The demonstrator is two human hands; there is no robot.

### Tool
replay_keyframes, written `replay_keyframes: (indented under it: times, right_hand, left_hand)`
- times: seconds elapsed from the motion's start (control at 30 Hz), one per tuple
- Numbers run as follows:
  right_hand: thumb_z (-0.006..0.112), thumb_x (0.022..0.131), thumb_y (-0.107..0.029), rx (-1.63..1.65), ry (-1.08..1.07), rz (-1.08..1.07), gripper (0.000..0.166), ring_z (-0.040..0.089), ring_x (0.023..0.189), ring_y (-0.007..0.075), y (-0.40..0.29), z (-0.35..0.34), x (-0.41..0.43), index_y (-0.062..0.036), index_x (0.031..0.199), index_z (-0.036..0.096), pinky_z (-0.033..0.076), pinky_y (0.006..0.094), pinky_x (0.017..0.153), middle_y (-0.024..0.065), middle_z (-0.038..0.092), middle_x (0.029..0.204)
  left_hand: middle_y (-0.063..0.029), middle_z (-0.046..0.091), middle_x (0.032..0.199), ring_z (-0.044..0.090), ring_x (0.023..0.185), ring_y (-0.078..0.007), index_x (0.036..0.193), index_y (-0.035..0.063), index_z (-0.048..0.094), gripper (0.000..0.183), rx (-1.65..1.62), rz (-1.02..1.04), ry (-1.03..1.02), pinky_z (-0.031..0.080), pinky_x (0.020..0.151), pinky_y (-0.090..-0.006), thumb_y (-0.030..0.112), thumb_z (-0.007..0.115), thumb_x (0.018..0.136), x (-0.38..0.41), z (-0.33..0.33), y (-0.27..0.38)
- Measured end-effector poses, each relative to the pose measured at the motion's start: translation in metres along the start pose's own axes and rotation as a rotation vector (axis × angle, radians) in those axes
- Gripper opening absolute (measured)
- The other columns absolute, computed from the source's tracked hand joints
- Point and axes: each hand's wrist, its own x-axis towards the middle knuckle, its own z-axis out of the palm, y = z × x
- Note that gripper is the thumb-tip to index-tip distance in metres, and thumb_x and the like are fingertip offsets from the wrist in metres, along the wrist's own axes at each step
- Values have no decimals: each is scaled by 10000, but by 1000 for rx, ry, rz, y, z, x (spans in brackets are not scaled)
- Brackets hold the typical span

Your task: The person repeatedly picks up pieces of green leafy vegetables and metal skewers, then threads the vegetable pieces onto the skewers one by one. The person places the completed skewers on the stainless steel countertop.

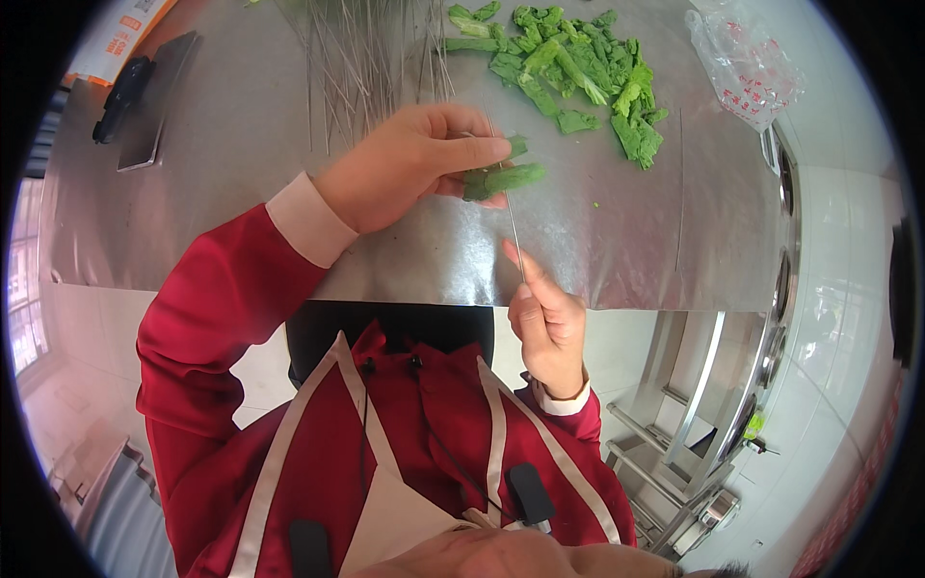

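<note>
My left hand (426, 159) holds pieces of a green leafy vegetable (517, 180) between thumb and fingers, above the metal table. A thin metal skewer (514, 224) runs up through or against these pieces; the fingers partly hide where it passes. The skewer's lower end is pinched between thumb and forefinger of my right hand (545, 318), near the table's front edge. Beyond my hands lies a loose pile of cut green leaves (578, 65). Many thin skewers (361, 65) are spread at the top middle, left of the pile.
A cleaver (162, 101) with a black handle lies at the left of the metal table (238, 94), near an orange-and-white packet (119, 40). A single skewer (680, 195) rests at the right. A clear plastic bag (748, 68) is at the far right corner.
</note>
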Motion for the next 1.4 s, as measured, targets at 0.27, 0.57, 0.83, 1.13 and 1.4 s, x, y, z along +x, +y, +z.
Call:
replay_keyframes:
  times: [0.27,0.57,0.83,1.13,1.4]
  right_hand:
    - [417,887,1,-105,13,-10,397,391,506,53,-2,-1,0,-32,1276,487,346,188,513,-5,420,559]
    - [431,882,10,-68,-4,-7,409,409,520,62,-2,-3,2,-58,1280,491,367,196,527,15,454,592]
    - [441,886,-9,-15,-17,20,410,432,535,66,3,-6,1,-90,1284,496,389,199,552,22,462,599]
    - [400,960,-138,320,264,97,374,328,457,22,8,-50,8,-38,1318,430,256,173,415,-42,422,545]
    - [368,961,-122,402,302,81,358,330,440,33,18,-78,22,-7,1292,444,255,180,398,-28,430,543]
  left_hand:
    - [-70,603,853,613,772,-148,866,44,532,142,-1,-68,-31,484,613,-274,179,573,883,-3,-4,5]
    - [-76,573,936,524,791,-144,1012,32,504,166,-171,35,-152,417,713,-273,146,536,896,-1,-6,-6]
    - [-88,568,1004,521,826,-148,1143,14,493,275,-144,68,-143,422,760,-280,158,517,910,1,-5,-8]
    - [-122,525,1107,552,847,-182,1085,27,538,210,329,481,-66,458,757,-311,96,488,893,-15,11,29]
    - [-136,571,1024,617,725,-262,946,92,604,100,9,450,-736,504,689,-346,124,601,851,-83,74,92]
